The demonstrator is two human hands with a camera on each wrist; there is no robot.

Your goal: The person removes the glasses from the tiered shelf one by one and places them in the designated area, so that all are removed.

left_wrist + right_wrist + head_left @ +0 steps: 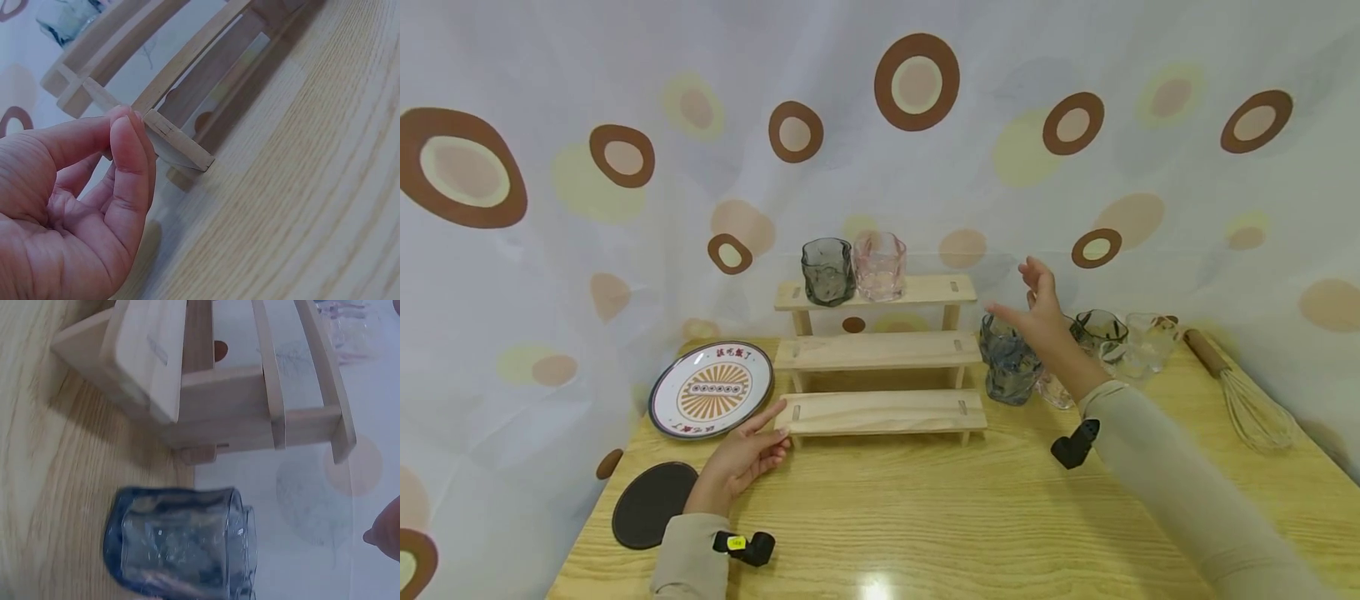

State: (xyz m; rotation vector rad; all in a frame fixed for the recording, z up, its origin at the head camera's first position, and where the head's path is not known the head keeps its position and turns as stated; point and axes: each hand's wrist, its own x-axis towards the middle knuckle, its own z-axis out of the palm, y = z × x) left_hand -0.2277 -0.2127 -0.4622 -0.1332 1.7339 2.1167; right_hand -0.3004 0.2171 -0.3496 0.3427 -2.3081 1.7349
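Observation:
A three-tier wooden rack [880, 412] stands mid-table. My left hand [743, 457] pinches the left end of its lowest step between thumb and fingers; the left wrist view shows the fingertips at that corner [156, 122]. On the top step sit a dark grey glass [828, 275] and, beside it, a pink glass [881, 271]. My right hand [1043, 315] hovers right of the rack with thumb and fingers spread, holding nothing. Below it is a wavy blue glass [1011, 379], which stands upright close to the rack's right side, also large in the right wrist view [175, 544].
Behind the right hand stand more glasses, including a dark one [1103, 329] and a clear one [1150, 342]. A whisk [1247, 400] with a wooden handle lies far right. At left are a patterned plate [662, 400] and a black oval mat [651, 504]. A dotted curtain [850, 67] hangs behind.

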